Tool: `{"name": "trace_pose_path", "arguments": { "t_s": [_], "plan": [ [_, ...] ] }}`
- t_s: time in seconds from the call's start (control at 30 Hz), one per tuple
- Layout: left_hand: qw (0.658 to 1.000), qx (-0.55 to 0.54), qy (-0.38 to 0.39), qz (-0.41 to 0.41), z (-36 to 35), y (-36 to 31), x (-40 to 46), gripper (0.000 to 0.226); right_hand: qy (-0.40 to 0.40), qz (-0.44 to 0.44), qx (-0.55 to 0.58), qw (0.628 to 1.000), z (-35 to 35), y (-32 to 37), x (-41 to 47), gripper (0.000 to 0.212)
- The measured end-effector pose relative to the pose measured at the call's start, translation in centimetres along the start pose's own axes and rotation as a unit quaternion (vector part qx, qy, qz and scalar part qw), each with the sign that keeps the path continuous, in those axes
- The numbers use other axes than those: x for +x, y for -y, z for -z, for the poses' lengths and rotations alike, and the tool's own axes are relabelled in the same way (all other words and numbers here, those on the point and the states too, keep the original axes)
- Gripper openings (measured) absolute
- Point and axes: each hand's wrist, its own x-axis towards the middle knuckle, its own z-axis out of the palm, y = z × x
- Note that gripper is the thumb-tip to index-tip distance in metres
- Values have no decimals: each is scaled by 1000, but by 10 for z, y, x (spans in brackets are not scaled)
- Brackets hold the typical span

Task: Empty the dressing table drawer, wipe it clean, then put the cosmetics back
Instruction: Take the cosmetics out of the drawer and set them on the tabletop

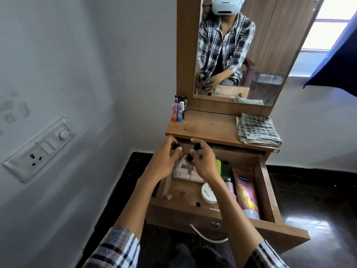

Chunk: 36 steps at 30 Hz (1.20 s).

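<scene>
The wooden drawer point(266, 182) is pulled out under the dressing table top point(208, 128). Over its far left part, my left hand point(164, 161) grips a small dark tube point(176, 145). Beside it, my right hand point(202, 161) holds another dark lipstick-like tube point(196, 147). Inside the drawer lie a pink Vaseline tube point(245, 192), a green bottle point(225, 170), a white round jar point(209, 193), a clear organiser box point(185, 172) and a few small bits. A folded checked cloth point(257, 129) lies on the table top at the right.
Several small cosmetic sticks point(178, 111) stand at the table top's back left corner. The mirror point(241, 51) rises behind. A wall with a switchboard point(38, 149) is close on the left. Dark floor surrounds the unit, and a white cable point(202, 235) hangs below the drawer front.
</scene>
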Motion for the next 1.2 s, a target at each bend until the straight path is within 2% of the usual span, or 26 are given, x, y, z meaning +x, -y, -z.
{"name": "trace_pose_path", "arguments": {
  "t_s": [0.13,0.3,0.47,0.6,0.8,1.2],
  "plan": [
    [995,-27,-97,-4,-1,2,32,24,-30,6,41,999,-10,15,26,31],
    [980,-5,-197,-9,-3,2,82,14,-48,45,61,996,-25,32,70,23],
    [980,-6,-200,4,-4,16,124,12,-72,80,-5,994,-51,26,115,22],
    [978,-17,-209,11,-8,31,140,10,-104,81,-17,991,-66,12,129,26],
    [977,-52,-204,6,-15,45,145,23,-133,72,-16,988,-73,9,129,35],
    [976,-29,-216,16,-25,48,145,22,-150,64,15,986,-74,2,135,29]
  ]
}}
